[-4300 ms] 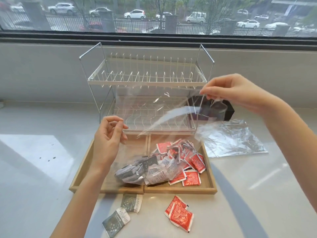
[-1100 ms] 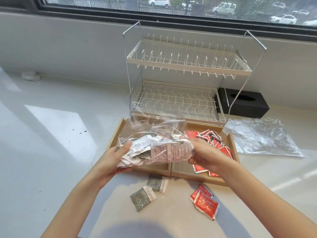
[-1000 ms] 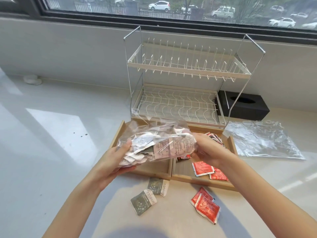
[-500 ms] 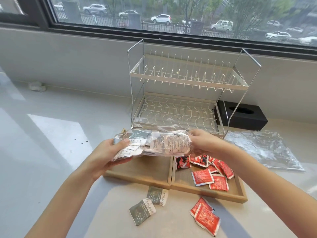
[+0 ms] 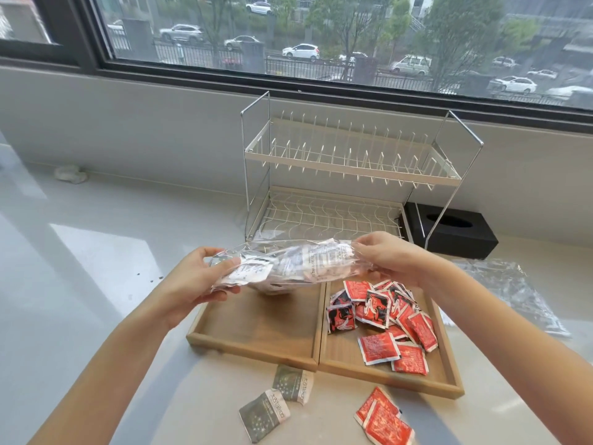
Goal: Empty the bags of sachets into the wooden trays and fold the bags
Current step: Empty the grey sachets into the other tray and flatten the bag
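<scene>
A clear plastic bag [image 5: 288,268] full of grey and white sachets hangs level above the left wooden tray [image 5: 256,326]. My left hand [image 5: 195,284] grips its left end and my right hand [image 5: 385,261] pinches its right end. The left tray holds no sachets that I can see. Several red sachets [image 5: 382,309] lie in the right wooden tray [image 5: 449,374]. On the counter in front of the trays lie two grey sachets [image 5: 279,403] and two red sachets [image 5: 382,422].
A white two-tier dish rack [image 5: 346,175] stands right behind the trays. A black tissue box [image 5: 449,232] sits at its right. An emptied clear bag [image 5: 510,290] lies flat on the counter right of the trays. Window wall runs along the back.
Both hands have lifted the filled bag up off the trays and stretched it out level. The red sachets in the right tray have come into full view.
</scene>
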`<state>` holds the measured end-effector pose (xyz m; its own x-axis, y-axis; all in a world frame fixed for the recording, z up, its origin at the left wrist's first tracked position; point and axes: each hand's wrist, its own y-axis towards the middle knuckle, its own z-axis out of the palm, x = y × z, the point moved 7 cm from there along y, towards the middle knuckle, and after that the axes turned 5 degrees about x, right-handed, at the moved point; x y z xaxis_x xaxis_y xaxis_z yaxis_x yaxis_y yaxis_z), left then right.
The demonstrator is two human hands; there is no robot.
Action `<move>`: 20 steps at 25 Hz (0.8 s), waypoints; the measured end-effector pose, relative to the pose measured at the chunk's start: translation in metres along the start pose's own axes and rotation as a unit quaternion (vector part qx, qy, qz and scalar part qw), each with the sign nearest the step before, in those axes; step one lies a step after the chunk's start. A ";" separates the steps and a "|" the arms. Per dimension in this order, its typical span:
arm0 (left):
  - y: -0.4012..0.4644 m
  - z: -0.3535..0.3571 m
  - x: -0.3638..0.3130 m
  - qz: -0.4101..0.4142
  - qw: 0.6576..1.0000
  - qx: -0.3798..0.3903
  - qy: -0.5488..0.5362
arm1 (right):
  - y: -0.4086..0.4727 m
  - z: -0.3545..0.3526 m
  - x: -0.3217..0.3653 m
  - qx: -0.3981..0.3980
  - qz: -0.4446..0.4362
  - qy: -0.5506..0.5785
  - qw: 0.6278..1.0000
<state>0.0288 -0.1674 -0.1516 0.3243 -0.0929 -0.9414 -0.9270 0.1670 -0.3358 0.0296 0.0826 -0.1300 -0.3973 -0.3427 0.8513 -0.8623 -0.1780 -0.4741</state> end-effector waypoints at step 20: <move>-0.002 -0.022 -0.049 0.089 0.986 0.138 0.025 | -0.013 -0.027 0.045 -0.069 -0.098 -0.001 0.993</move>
<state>0.0106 -0.1845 -0.1037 0.1453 -0.0860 -0.9856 -0.8794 0.4453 -0.1685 0.0147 0.0950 -0.0793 -0.2179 -0.3151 0.9237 -0.9576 -0.1140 -0.2647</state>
